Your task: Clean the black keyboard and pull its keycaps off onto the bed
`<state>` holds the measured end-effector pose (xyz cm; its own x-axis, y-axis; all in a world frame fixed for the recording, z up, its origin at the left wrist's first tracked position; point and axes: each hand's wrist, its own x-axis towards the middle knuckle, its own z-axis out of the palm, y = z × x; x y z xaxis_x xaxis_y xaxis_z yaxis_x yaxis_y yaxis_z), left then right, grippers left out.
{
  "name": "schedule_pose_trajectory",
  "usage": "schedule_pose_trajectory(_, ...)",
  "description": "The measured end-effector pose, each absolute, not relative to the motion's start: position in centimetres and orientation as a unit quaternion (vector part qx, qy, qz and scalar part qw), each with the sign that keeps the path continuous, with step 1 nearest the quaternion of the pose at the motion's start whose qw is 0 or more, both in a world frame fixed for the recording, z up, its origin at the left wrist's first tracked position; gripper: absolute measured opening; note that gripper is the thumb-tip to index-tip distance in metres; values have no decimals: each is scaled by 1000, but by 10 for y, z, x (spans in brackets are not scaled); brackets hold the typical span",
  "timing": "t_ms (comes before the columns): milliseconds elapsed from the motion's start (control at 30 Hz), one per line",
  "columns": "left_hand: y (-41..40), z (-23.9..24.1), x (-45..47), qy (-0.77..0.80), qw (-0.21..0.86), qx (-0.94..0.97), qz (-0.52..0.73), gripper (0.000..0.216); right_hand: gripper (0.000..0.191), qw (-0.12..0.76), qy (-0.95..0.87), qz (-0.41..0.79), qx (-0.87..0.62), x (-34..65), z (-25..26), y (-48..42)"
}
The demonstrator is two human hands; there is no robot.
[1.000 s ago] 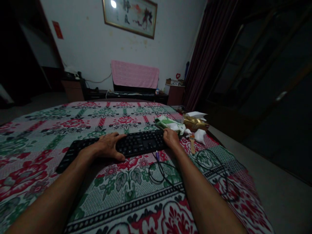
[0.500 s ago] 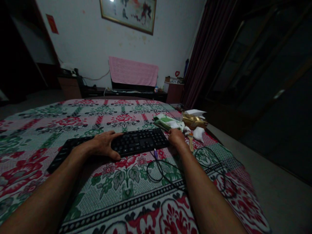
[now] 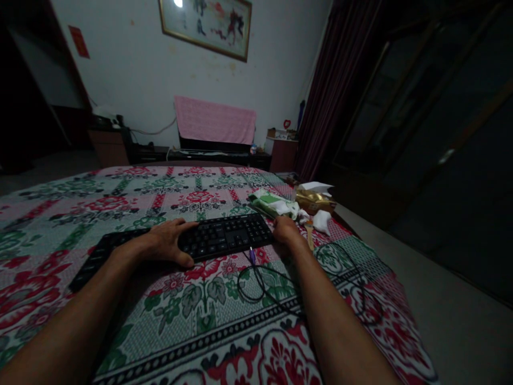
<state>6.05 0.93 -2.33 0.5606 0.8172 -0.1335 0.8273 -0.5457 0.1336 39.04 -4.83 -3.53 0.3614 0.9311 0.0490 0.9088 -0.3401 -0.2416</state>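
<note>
A black keyboard (image 3: 224,238) lies across a floral bedspread (image 3: 120,206). My left hand (image 3: 166,243) rests on the keys left of the middle, fingers stretched flat and thumb along the front edge. My right hand (image 3: 285,231) is at the keyboard's right end, its fingers curled against that end. The keyboard's black cable (image 3: 260,280) loops loosely on the bedspread between my forearms and ends in a purple plug (image 3: 251,255).
Right of the keyboard lie a green and white pack (image 3: 272,203), a gold packet (image 3: 315,200), white tissue (image 3: 323,220) and a small wooden-handled tool (image 3: 309,236). The bed's right edge drops to the floor (image 3: 441,299). A pink cloth (image 3: 214,120) covers a screen at the wall.
My right hand has slid off the top of the keyboard's right end to just beside it. The left hand stays on the keys. The view has shifted slightly.
</note>
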Motion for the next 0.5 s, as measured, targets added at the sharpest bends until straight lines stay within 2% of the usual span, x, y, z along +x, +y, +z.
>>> schedule_pose_trajectory(233,10,-24,60,466,99,879,-23,106,28,112,-551,60,-825,389,-20,-52)
schedule_pose_trajectory(500,4,-18,63,474,91,875,-34,105,31,168,-573,43,-801,369,-17,-46)
